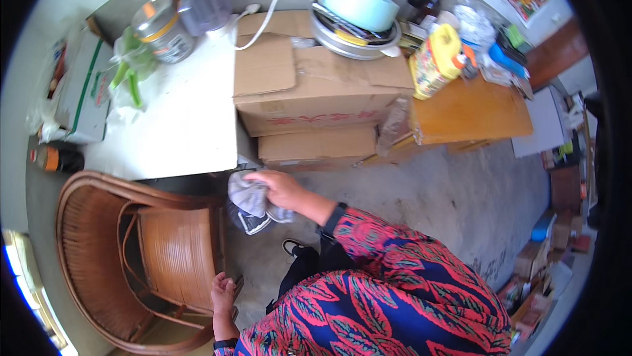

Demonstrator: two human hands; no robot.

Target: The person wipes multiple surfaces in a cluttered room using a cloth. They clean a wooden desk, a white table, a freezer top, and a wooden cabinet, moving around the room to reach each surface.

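Note:
A crumpled grey-white cloth (pixel 248 193) hangs from my right hand (pixel 280 189), which is shut on it just off the front corner of the white tabletop (pixel 192 124). Below the cloth, a dark shoe with white trim (pixel 254 222) partly shows on the floor. My left hand (pixel 223 289) is low beside the front edge of the bamboo chair (pixel 177 247). Its fingers look loosely curled, and I see nothing held in it.
Cardboard boxes (pixel 321 109) stand right of the white top, carrying a pale blue bowl (pixel 360 4). A yellow jug (pixel 437 62) sits on a wooden cabinet (pixel 474 111). At the left are a blender (pixel 203 0), a metal canister (pixel 163 30) and a dark bottle (pixel 59 159).

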